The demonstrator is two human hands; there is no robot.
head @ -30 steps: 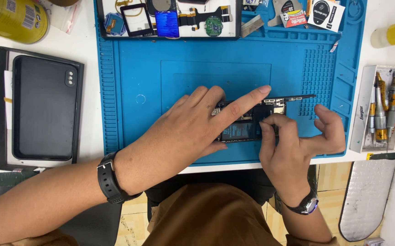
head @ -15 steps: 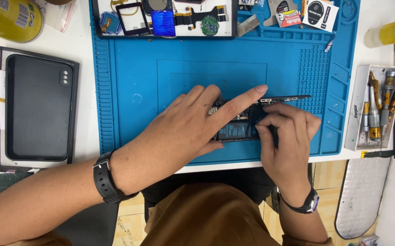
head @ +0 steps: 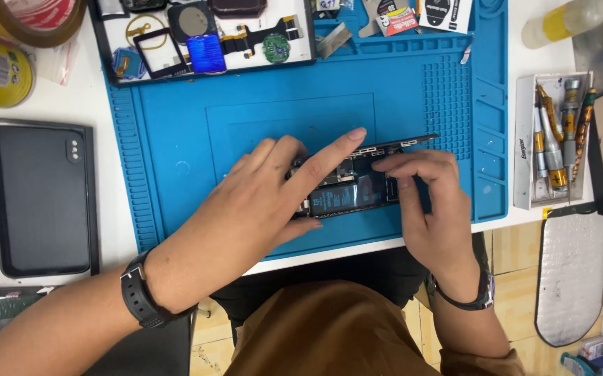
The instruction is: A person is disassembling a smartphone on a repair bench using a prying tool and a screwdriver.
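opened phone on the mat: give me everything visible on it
The opened phone lies flat, screen removed, near the front edge of the blue mat. A dark battery with a printed label and metal shields show inside a thin dark frame. The left hand covers its left part, forefinger stretched over the top edge; the right hand presses fingertips at its right end.

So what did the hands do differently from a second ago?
The right hand slid left from the opened phone's right end, and its fingertips now press on the phone's insides beside the left hand. The left hand stayed spread over the phone, forefinger stretched out. The phone stayed on the blue mat, and the black phone back at the left did not move.
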